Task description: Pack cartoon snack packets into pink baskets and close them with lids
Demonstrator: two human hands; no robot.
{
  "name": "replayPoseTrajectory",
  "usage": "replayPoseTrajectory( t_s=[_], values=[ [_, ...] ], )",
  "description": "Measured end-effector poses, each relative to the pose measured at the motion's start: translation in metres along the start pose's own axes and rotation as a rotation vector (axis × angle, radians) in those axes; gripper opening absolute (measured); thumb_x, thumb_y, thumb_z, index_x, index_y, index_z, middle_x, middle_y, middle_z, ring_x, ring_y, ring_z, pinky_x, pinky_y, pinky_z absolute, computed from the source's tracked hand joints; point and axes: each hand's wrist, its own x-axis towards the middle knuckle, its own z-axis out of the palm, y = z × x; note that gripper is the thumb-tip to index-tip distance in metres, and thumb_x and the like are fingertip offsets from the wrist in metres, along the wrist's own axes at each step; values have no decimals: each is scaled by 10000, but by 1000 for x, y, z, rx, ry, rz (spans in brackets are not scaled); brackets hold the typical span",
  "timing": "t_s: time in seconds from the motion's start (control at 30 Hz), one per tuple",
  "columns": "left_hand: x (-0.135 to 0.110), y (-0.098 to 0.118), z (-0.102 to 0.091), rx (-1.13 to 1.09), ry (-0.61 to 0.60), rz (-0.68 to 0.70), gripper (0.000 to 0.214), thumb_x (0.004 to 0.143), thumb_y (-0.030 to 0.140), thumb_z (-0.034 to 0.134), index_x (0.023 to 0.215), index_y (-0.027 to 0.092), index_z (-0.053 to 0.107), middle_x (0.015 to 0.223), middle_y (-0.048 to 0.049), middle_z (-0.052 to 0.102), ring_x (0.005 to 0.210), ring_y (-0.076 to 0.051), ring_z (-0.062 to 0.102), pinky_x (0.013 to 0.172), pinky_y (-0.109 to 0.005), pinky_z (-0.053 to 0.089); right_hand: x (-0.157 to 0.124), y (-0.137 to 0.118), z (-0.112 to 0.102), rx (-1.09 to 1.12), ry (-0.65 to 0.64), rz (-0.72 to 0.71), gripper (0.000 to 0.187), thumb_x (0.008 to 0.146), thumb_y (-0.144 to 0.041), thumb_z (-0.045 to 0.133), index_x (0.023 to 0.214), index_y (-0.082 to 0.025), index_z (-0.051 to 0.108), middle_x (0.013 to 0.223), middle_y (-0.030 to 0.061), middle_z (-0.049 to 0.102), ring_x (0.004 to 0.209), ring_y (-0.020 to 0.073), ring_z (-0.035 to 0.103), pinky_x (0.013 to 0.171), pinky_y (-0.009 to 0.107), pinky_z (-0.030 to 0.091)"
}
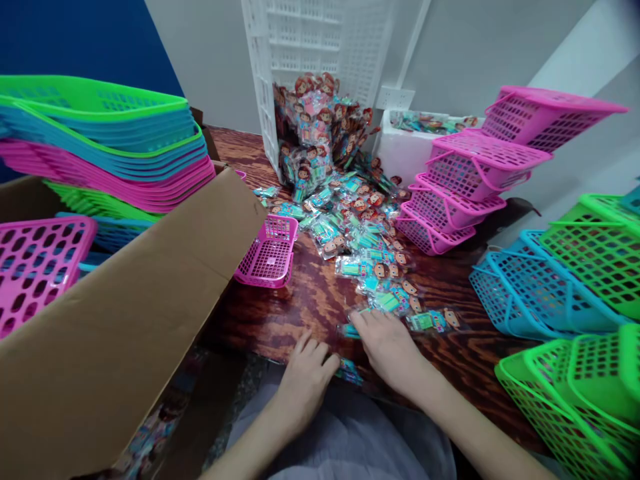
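My left hand (pixel 307 377) is low over the table's front edge, its fingers curled. Small clear packets (pixel 349 372) with blue-green contents stick out beside its thumb, partly hidden by the hand. My right hand (pixel 386 341) reaches in from the right, fingers bent down, with its fingertips on another flat packet (pixel 349 331). To the right of that hand lies a packet with a cartoon figure (pixel 434 321). Many similar packets (pixel 367 247) spread up the table towards a heap (pixel 320 127) spilling from a white plastic crate (pixel 263 87).
A pink basket (pixel 270 257) stands left of the packets. An open cardboard box (pixel 150 293) with stacked baskets (pixel 110 147) fills the left side. Pink baskets (pixel 457 180), blue baskets (pixel 530 293) and green baskets (pixel 570 393) are stacked on the right. A white foam box (pixel 405 147) sits behind.
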Motion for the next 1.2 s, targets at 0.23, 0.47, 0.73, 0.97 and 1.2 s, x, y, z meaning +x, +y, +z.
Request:
replayPoseTrajectory(
  t_s=[0.23,0.47,0.73,0.97,1.2],
  values=[
    [-3,2,-4,-20,-24,-41,212,905,79,558,1048,222,624,946,-17,567,925,-197,522,1146,-535,306,-12,20,19,150,-43,17,749,784,-65,615,1484,-196,380,1268,130,624,1167,302,569,988,451,422],
    [-1,9,-3,-55,86,-46,193,903,79,536,1012,204,635,1269,-105,511,1185,-259,489,1092,-524,398,-25,29,33,269,87,13,820,792,-92,619,1515,-293,288,1338,98,569,1223,283,535,1015,462,414],
    [-1,13,1,-132,112,-53,236,897,56,511,1033,197,643,1221,-113,541,1176,-259,516,1056,-515,444,-38,32,39,300,172,-11,786,814,-78,582,1500,-280,257,1462,103,476,1336,270,451,1075,466,375],
    [-6,21,6,-127,156,-168,357,838,0,466,1075,200,642,1406,-159,435,1287,-296,462,1013,-509,489,-56,40,53,293,229,-12,763,847,-71,505,1527,-281,229,1441,103,505,1289,270,498,1054,472,402],
    [-8,28,6,-120,101,-165,332,878,20,443,1090,208,617,1351,-139,558,1267,-258,522,1106,-597,376,-60,39,55,310,207,33,754,866,-62,454,1540,-307,221,1388,95,551,1215,287,535,982,476,437]
  ],
)
